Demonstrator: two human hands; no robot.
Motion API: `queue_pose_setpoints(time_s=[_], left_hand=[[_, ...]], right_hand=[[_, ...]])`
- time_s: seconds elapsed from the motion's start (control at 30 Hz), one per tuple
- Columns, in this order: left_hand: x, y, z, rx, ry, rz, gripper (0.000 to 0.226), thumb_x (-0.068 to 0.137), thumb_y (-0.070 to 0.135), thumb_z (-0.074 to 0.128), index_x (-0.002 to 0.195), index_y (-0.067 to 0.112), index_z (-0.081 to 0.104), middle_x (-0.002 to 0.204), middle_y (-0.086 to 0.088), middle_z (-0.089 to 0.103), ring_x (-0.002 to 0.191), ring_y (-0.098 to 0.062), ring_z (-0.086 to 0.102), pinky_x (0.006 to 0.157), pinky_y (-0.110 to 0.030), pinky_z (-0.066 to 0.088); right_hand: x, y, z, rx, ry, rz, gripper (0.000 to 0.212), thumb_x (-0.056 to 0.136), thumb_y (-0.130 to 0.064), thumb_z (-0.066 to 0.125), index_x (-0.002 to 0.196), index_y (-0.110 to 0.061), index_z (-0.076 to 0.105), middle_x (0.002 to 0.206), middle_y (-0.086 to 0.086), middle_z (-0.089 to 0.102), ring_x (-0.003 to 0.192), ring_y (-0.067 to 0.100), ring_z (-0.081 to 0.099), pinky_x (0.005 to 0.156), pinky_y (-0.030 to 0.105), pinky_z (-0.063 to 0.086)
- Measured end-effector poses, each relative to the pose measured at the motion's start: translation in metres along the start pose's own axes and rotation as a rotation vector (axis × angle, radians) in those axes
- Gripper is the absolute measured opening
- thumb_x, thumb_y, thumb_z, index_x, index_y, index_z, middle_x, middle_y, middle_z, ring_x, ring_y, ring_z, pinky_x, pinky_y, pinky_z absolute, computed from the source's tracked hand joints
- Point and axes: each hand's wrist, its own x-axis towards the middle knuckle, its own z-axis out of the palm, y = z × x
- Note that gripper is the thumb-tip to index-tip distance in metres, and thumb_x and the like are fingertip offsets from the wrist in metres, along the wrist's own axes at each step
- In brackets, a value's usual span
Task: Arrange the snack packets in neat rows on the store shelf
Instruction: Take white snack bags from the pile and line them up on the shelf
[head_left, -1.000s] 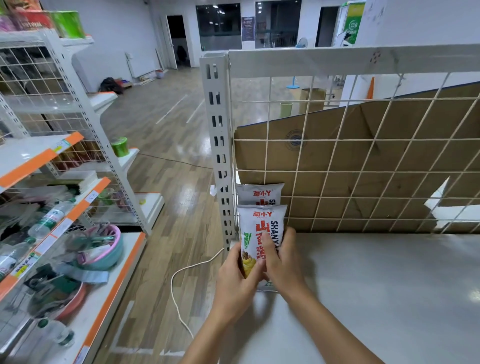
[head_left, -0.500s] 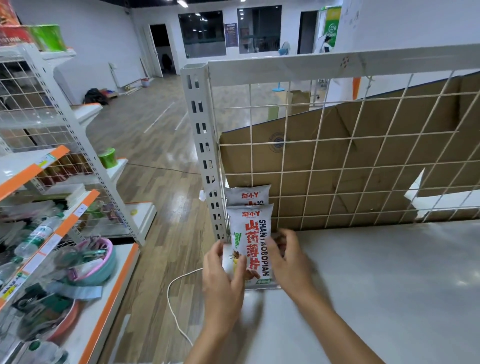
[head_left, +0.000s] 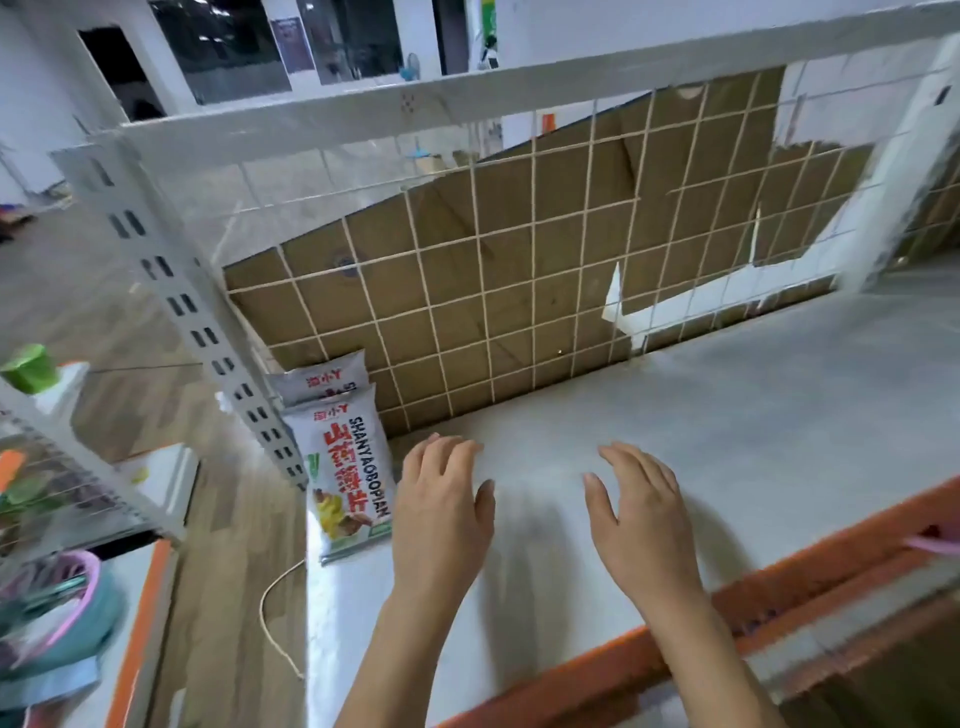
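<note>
Both hands have let go of the front snack packet, which they held half a second ago, and now sit to its right over the bare shelf.

At the far left we see a green can on a neighbouring rack and, lower down, a pink basket, both blurred. A pale cord loops across the wooden floor just beside our shelf's left edge. The slotted upright post rises at the shelf's back left corner.

Against that post the two packets stand in a row along the left edge. The rear snack packet is at the back edge by the wire grid, mostly hidden. The front packet overlaps it, printed face towards us.

Our left hand is palm down, fingers relaxed and slightly apart, holding nothing. Its outer edge is just beside the front packet's right side, and we cannot tell whether they touch. Our right hand is well apart from both packets, also palm down with fingers loosely spread and thumb out.

Brown cardboard shows behind the grid. An orange edge strip runs along the shelf's front edge under the right forearm.
</note>
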Motion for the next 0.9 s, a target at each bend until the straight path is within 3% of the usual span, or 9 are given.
queue_pose_setpoints(time_s=[0.1, 0.2, 0.37, 0.47, 0.57, 0.7, 0.9], left_hand=[[0.001, 0.043, 0.013, -0.091, -0.079, -0.048, 0.034, 0.078, 0.013, 0.073, 0.111, 0.01, 0.064, 0.11, -0.005, 0.064, 0.109, -0.031, 0.054, 0.092, -0.035, 0.043], [0.003, 0.099, 0.03, -0.189, -0.147, -0.115, 0.033, 0.089, 0.021, 0.063, 0.121, 0.014, 0.06, 0.119, -0.002, 0.061, 0.115, -0.025, 0.049, 0.093, -0.027, 0.034], [0.002, 0.21, 0.071, -0.305, -0.219, -0.08, 0.032, 0.09, 0.022, 0.062, 0.121, 0.016, 0.06, 0.121, -0.004, 0.061, 0.116, -0.025, 0.05, 0.095, -0.033, 0.038], [0.001, 0.275, 0.1, -0.335, -0.249, -0.046, 0.031, 0.089, 0.023, 0.062, 0.119, 0.018, 0.062, 0.121, -0.006, 0.061, 0.115, -0.027, 0.051, 0.096, -0.036, 0.04], [0.001, 0.332, 0.124, -0.357, -0.316, -0.027, 0.031, 0.089, 0.024, 0.063, 0.119, 0.017, 0.062, 0.124, -0.008, 0.06, 0.115, -0.029, 0.052, 0.095, -0.035, 0.039], [0.007, 0.396, 0.148, -0.381, -0.416, -0.004, 0.031, 0.09, 0.027, 0.06, 0.121, 0.02, 0.062, 0.127, -0.007, 0.058, 0.111, -0.029, 0.055, 0.092, -0.036, 0.043], [0.033, 0.467, 0.193, -0.448, -0.463, 0.066, 0.028, 0.089, 0.024, 0.061, 0.116, 0.02, 0.064, 0.121, -0.002, 0.063, 0.111, -0.023, 0.056, 0.092, -0.03, 0.041]], right_hand=[[-0.006, 0.037, -0.044, -0.033, -0.008, 0.086, 0.035, 0.093, -0.028, 0.052, 0.12, -0.006, 0.06, 0.126, 0.011, 0.059, 0.121, 0.027, 0.05, 0.102, 0.034, 0.037], [-0.011, 0.076, -0.093, -0.067, -0.028, 0.134, 0.039, 0.094, -0.029, 0.051, 0.129, -0.011, 0.053, 0.136, 0.004, 0.051, 0.13, 0.019, 0.041, 0.108, 0.031, 0.031], [-0.02, 0.164, -0.177, -0.094, 0.089, 0.243, 0.032, 0.09, -0.023, 0.059, 0.118, -0.006, 0.062, 0.124, 0.01, 0.06, 0.119, 0.027, 0.052, 0.103, 0.035, 0.036], [-0.024, 0.216, -0.229, -0.136, 0.157, 0.328, 0.04, 0.086, -0.032, 0.052, 0.113, -0.005, 0.064, 0.116, 0.011, 0.064, 0.111, 0.029, 0.058, 0.098, 0.033, 0.04], [-0.029, 0.259, -0.272, -0.196, 0.185, 0.404, 0.054, 0.087, -0.044, 0.038, 0.119, -0.007, 0.061, 0.122, 0.009, 0.061, 0.117, 0.026, 0.054, 0.102, 0.035, 0.038], [-0.039, 0.307, -0.315, -0.215, 0.249, 0.513, 0.037, 0.092, -0.029, 0.054, 0.125, -0.01, 0.057, 0.127, 0.006, 0.057, 0.122, 0.023, 0.046, 0.105, 0.029, 0.03], [-0.017, 0.37, -0.349, -0.167, 0.273, 0.607, 0.038, 0.094, -0.03, 0.052, 0.129, -0.016, 0.052, 0.134, 0.0, 0.051, 0.127, 0.014, 0.037, 0.098, 0.016, 0.023]])
